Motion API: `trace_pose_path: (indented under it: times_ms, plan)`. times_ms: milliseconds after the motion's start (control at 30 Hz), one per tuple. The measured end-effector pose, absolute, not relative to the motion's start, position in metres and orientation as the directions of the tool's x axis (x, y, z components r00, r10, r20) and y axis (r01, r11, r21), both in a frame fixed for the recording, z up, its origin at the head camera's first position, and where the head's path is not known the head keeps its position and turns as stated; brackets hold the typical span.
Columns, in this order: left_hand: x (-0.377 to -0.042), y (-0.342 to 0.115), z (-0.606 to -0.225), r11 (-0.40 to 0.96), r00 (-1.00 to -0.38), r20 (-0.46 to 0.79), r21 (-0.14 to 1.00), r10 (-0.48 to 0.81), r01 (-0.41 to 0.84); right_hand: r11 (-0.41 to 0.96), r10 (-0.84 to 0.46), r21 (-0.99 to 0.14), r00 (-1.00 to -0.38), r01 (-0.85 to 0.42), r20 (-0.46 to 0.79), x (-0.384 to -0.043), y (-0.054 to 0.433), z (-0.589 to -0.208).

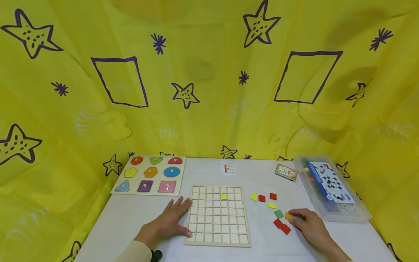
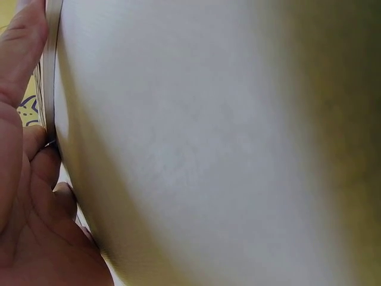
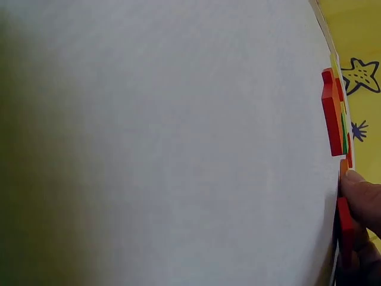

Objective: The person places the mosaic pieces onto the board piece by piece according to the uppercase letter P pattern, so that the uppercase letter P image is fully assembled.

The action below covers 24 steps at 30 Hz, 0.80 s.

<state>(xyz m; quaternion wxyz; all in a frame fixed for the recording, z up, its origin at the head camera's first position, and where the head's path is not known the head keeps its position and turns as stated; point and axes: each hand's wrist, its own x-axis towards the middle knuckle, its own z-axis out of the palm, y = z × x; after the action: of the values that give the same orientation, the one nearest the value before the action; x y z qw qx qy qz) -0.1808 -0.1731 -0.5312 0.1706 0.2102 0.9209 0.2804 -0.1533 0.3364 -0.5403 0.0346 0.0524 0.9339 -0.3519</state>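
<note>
We're watching the grid board (image 1: pixel 217 219) lying on the bench (image 1: pixel 265 244), its long axis running away from the person. We're seeing a green tile (image 1: pixel 279 213) and red tiles (image 1: pixel 286 229) crowding the orange tile (image 1: pixel 288 216), which the right grip (image 1: pixel 309 225) is pinching, pointing forward-left; the left grip (image 1: pixel 171 220) is resting, fingers spread, along the board's left edge.

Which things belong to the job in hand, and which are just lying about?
Apparently part of the job:
wooden grid board, touched by left hand
orange tile, pinched by right hand
red tiles, yellow tiles, green tile
printed grid card, likely a pattern

Apparently lying about:
knobbed shape puzzle
small printed box
clear plastic molecule-kit case
</note>
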Motion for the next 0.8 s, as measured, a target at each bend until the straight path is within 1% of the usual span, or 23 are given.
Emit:
trace_pose_path:
  times_ms: [200,433,700,800]
  plan:
    - [-0.181,-0.173,-0.532,0.756,-0.854,-0.197,0.586,0.482,0.291,0.771,0.105,-0.624,-0.992,0.126,-0.071,-0.161,0.335,-0.541]
    - [-0.181,-0.174,-0.533,0.758,-0.855,-0.201,0.587,0.478,0.286,0.774,0.104,-0.618,-0.990,0.140,-0.093,-0.165,0.336,-0.538]
    - [-0.180,-0.174,-0.532,0.752,-0.853,-0.193,0.591,0.485,0.293,0.780,0.113,-0.610,-0.990,0.138,-0.081,-0.167,0.337,-0.536]
    - [-0.181,-0.174,-0.532,0.753,-0.852,-0.194,0.588,0.485,0.295,0.786,0.112,-0.601,-0.989,0.145,-0.093,-0.167,0.337,-0.536]
